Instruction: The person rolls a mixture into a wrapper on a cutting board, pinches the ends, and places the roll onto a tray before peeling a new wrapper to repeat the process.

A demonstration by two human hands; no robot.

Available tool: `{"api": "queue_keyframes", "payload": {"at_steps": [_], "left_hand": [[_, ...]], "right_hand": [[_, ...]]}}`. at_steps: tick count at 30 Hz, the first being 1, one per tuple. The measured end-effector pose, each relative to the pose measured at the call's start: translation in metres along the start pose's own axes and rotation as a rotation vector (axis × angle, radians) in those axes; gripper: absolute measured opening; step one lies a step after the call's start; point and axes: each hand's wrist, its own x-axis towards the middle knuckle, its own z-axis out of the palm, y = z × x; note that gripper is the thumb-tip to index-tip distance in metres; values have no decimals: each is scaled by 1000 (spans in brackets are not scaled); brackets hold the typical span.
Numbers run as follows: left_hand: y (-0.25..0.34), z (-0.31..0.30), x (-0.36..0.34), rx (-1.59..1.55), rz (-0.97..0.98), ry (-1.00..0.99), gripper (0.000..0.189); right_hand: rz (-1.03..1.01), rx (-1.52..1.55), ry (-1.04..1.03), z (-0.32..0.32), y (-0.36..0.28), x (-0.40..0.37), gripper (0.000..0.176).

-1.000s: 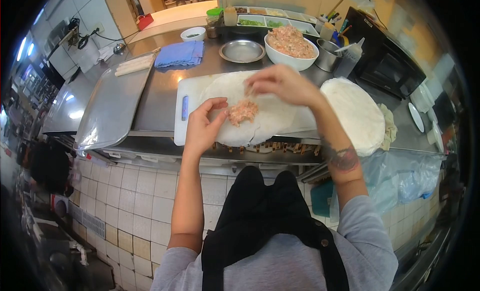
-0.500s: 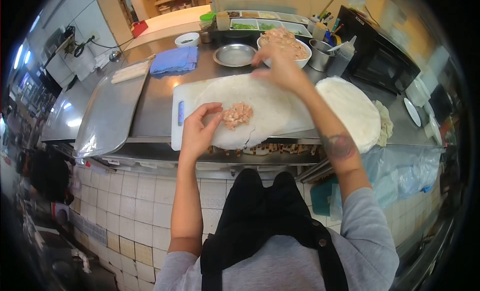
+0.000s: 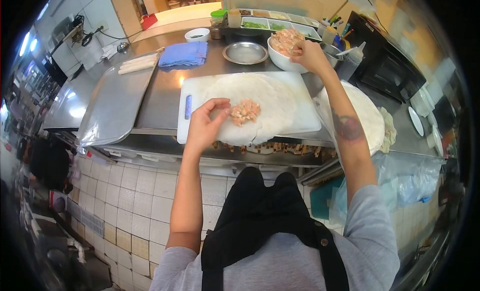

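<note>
A thin round wrapper point(image 3: 270, 98) lies on a white cutting board point(image 3: 300, 123), with a lump of pink minced filling point(image 3: 245, 112) near its front left. My left hand point(image 3: 205, 127) rests on the wrapper's left edge, fingertips touching the filling. My right hand point(image 3: 306, 53) reaches into the white bowl point(image 3: 279, 61) of the same pink filling point(image 3: 282, 39) at the back, fingers curled in the mince. Whether it holds any is hidden.
A stack of wrappers point(image 3: 367, 116) sits right of the board. A steel tray point(image 3: 115, 103) with rolled pieces point(image 3: 136, 65) lies left. Behind are a blue cloth point(image 3: 184, 54), a steel plate point(image 3: 245, 52), a small bowl point(image 3: 196, 35), a squeeze bottle point(image 3: 351, 60) and a black appliance point(image 3: 395, 66).
My right hand moved from over the wrapper back to the bowl of filling and into it. My left hand stayed at the wrapper beside the lump.
</note>
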Motion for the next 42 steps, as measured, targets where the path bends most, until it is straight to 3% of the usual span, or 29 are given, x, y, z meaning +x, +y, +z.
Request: {"api": "queue_keyframes", "payload": {"at_steps": [2,4,5,6,9,12,15,16,17,18,20,21,23,24,26,34,36,40,42], "left_hand": [[1,1,-1,-2,16,7,29],[2,2,-2,-5,25,5,29],[3,3,-2,39,31,10,33],[5,3,-3,84,38,16,38],[19,4,-7,235,140,-29,50],[21,6,-5,360,224,-88,61],[22,12,2,418,330,-58,56],[24,12,6,418,332,-61,56],[28,10,10,434,263,-115,52],[31,9,12,451,195,-168,49],[31,8,13,451,181,-150,46],[31,8,14,447,166,-129,42],[27,8,13,422,121,-113,39],[25,9,13,394,75,-93,37],[18,11,14,411,77,-82,35],[25,14,15,429,-17,-62,27],[24,13,15,424,39,-58,30],[36,11,6,403,137,-18,29],[33,11,10,329,395,2,25]], "right_hand": [[-29,61,-32,-17,-44,-25,32],[-114,531,-134,-2,-80,-58,31],[-309,462,-69,4,-98,-80,32],[-312,515,-174,12,-113,-98,36],[-461,283,52,42,-139,-145,38],[-386,246,65,47,-141,-154,36],[-448,169,118,49,-129,-148,37],[-437,289,-7,45,-122,-138,40],[-424,411,-134,42,-118,-130,43],[-423,413,-131,33,-120,-124,43],[-151,477,-236,15,-123,-113,48],[-151,479,-234,22,-120,-107,48],[-472,596,-70,44,-112,-103,46],[-467,597,-69,45,-113,-102,46],[-437,530,-297,45,-118,-101,35],[-228,336,-260,44,-123,-110,29],[-225,311,-240,44,-119,-110,31],[-330,597,-216,37,-105,-112,36],[-344,750,-221,35,-105,-112,38]]}}
